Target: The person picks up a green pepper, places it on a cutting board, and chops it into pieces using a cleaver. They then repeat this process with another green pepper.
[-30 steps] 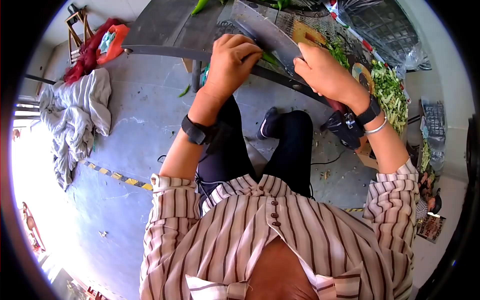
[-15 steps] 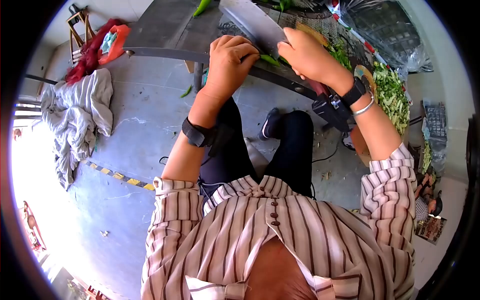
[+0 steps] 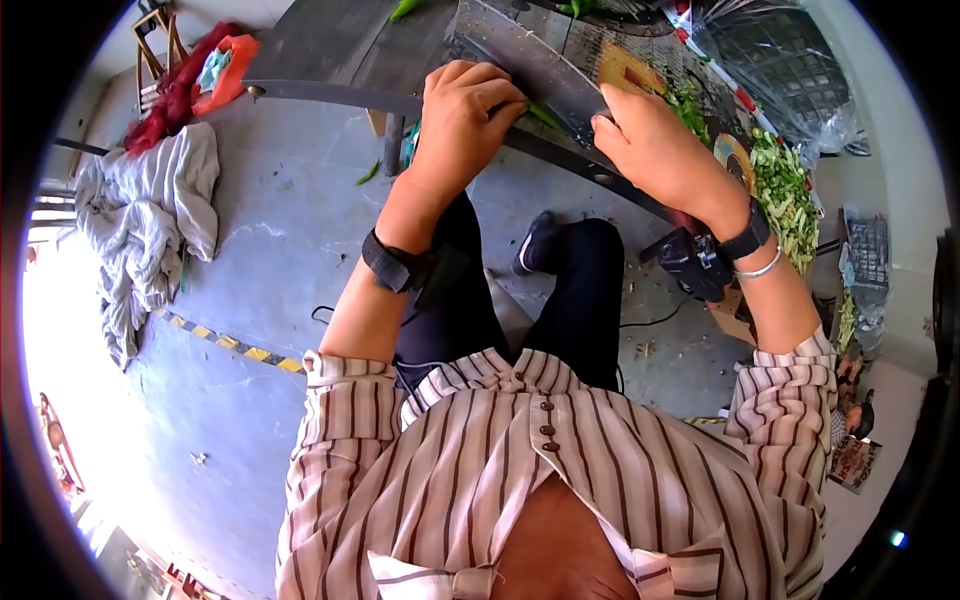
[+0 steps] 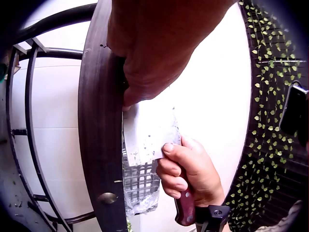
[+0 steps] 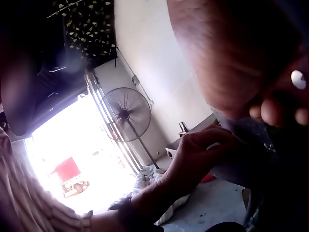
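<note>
My right hand (image 3: 660,150) grips a cleaver (image 3: 530,62) with a broad grey blade. In the left wrist view its dark red handle (image 4: 185,210) shows below the curled fingers, and the thumb lies along the blade's base. My left hand (image 3: 462,125) is at the near table edge with fingers bent, thumb and fingertips pinching a green chili pepper (image 3: 543,115). Part of the pepper sticks out to the right, beside the blade; the rest is hidden by the hand. The blade stands tilted close by the left fingertips.
Beyond the hands is the dark table (image 3: 340,45), with another green chili (image 3: 404,8) at its far side. Chopped green pieces (image 3: 785,185) are heaped at the right, near a plastic-wrapped crate (image 3: 770,70). One chili (image 3: 368,173) lies on the floor.
The cleaver and right hand moved left toward the left hand, then back right, the blade now tilted with more of its face showing. The left hand stays almost in place.
</note>
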Demonstrator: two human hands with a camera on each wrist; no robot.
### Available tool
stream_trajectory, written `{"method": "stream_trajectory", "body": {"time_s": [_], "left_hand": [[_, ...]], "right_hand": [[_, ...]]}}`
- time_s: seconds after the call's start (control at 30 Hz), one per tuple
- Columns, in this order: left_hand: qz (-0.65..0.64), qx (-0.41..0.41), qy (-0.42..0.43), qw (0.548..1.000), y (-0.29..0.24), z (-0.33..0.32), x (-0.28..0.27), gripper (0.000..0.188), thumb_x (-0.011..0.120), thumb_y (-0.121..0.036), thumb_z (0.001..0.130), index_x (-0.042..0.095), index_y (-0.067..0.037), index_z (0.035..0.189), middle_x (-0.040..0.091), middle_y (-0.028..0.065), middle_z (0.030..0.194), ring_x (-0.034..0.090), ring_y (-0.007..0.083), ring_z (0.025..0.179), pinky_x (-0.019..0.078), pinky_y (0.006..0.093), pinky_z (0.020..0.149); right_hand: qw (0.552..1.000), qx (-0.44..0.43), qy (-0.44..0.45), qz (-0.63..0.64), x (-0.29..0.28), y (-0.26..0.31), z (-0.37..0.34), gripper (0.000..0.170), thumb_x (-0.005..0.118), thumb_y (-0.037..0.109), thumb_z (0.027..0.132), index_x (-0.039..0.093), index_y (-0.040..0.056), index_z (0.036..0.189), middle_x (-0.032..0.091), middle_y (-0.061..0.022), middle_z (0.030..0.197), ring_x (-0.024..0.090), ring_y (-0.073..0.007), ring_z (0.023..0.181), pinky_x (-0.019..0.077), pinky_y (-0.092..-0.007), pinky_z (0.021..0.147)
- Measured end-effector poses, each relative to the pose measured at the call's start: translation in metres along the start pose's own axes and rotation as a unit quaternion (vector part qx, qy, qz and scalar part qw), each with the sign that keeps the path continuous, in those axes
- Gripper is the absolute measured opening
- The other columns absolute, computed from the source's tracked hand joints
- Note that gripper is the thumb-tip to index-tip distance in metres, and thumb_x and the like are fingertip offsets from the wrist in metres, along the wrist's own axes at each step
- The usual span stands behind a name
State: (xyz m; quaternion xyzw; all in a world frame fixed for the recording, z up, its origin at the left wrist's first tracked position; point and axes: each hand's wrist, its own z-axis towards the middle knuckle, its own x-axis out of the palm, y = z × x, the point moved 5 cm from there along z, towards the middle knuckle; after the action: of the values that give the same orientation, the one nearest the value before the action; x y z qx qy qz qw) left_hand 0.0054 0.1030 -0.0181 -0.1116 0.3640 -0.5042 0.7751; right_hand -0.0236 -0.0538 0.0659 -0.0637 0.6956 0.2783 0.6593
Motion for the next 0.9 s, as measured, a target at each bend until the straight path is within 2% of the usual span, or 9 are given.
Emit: {"method": "stream_trajectory", "body": {"time_s": [0.17,0.33,0.4,0.47,0.5,0.63,0.7,0.8,0.9], "left_hand": [[0.002,-0.012,0.009,1.0,-0.001,-0.002,0.0,0.006,0.069,-0.013,0.074,0.07,-0.009,0.079,0.065,-0.0001,0.087,0.057,0.022,0.09,0.0388,0.034,0.088],[0.002,-0.006,-0.002,1.0,0.002,-0.001,0.0,0.006,0.069,-0.013,0.074,0.07,-0.009,0.078,0.066,0.0001,0.088,0.057,0.0219,0.09,0.0391,0.0341,0.088],[-0.01,-0.015,0.012,1.0,0.004,0.001,0.003,0.006,0.069,-0.013,0.074,0.07,-0.009,0.078,0.066,0.0002,0.089,0.057,0.0221,0.091,0.0393,0.0341,0.088],[-0.009,-0.01,0.006,1.0,0.004,0.002,0.003,0.006,0.069,-0.013,0.074,0.07,-0.009,0.078,0.066,0.0003,0.089,0.057,0.0222,0.091,0.0394,0.034,0.088],[-0.008,-0.01,0.007,1.0,0.004,0.0,0.004,0.006,0.069,-0.013,0.074,0.07,-0.009,0.078,0.066,0.0004,0.088,0.057,0.0223,0.091,0.0395,0.0339,0.088],[-0.002,-0.004,0.005,1.0,0.001,0.001,0.004,0.007,0.069,-0.013,0.074,0.07,-0.009,0.079,0.066,0.0004,0.088,0.057,0.0225,0.09,0.0395,0.0339,0.087],[0.001,-0.009,0.004,1.0,0.003,0.0,0.004,0.006,0.069,-0.013,0.074,0.07,-0.009,0.079,0.065,0.0002,0.087,0.057,0.0226,0.09,0.0393,0.0343,0.087],[-0.003,-0.004,0.001,1.0,0.001,0.0,0.001,0.007,0.069,-0.013,0.074,0.07,-0.009,0.079,0.065,0.0,0.087,0.057,0.0225,0.089,0.0391,0.0343,0.087],[0.006,-0.002,-0.004,1.0,0.0,-0.001,0.001,0.006,0.069,-0.013,0.074,0.07,-0.009,0.079,0.064,0.0001,0.086,0.056,0.0224,0.089,0.039,0.0337,0.086]], "right_hand": [[0.999,0.032,0.039,0.011,0.007,0.0,0.009,0.021,0.051,0.015,0.088,0.048,-0.0052,0.082,0.057,-0.0279,0.073,0.057,-0.0452,0.075,0.0462,-0.0486,0.066],[0.998,-0.025,-0.054,0.019,0.011,-0.004,0.028,0.019,0.051,0.015,0.087,0.05,-0.0044,0.085,0.058,-0.029,0.075,0.057,-0.0465,0.077,0.0468,-0.0481,0.068],[0.997,0.02,-0.033,0.068,0.004,-0.01,0.025,0.02,0.05,0.016,0.088,0.048,-0.0037,0.083,0.058,-0.0254,0.068,0.06,-0.0397,0.063,0.048,-0.0441,0.059],[0.976,0.145,0.018,0.161,0.003,-0.019,0.014,0.021,0.049,0.016,0.089,0.046,-0.0032,0.08,0.055,-0.0191,0.06,0.057,-0.0272,0.048,0.0454,-0.0387,0.048],[0.973,0.138,0.002,0.183,0.001,-0.018,0.009,0.022,0.049,0.016,0.09,0.044,-0.0025,0.079,0.051,-0.0134,0.055,0.05,-0.016,0.04,0.0402,-0.0342,0.041],[0.98,0.139,0.022,0.144,-0.008,-0.011,-0.002,0.023,0.05,0.017,0.089,0.044,-0.003,0.079,0.053,-0.0185,0.058,0.056,-0.027,0.048,0.0436,-0.0387,0.047],[0.997,0.035,-0.006,0.071,-0.007,-0.004,0.0,0.024,0.051,0.018,0.089,0.045,-0.004,0.08,0.054,-0.0239,0.065,0.058,-0.0387,0.061,0.0453,-0.0431,0.057],[0.998,0.052,0.018,0.038,-0.005,0.002,-0.001,0.025,0.051,0.018,0.088,0.046,-0.0051,0.081,0.054,-0.0269,0.071,0.054,-0.0453,0.074,0.0445,-0.0465,0.064],[0.996,0.063,0.029,0.05,-0.003,0.0,-0.001,0.024,0.051,0.017,0.088,0.047,-0.0052,0.081,0.054,-0.0264,0.07,0.055,-0.0446,0.071,0.0441,-0.0468,0.063]]}}
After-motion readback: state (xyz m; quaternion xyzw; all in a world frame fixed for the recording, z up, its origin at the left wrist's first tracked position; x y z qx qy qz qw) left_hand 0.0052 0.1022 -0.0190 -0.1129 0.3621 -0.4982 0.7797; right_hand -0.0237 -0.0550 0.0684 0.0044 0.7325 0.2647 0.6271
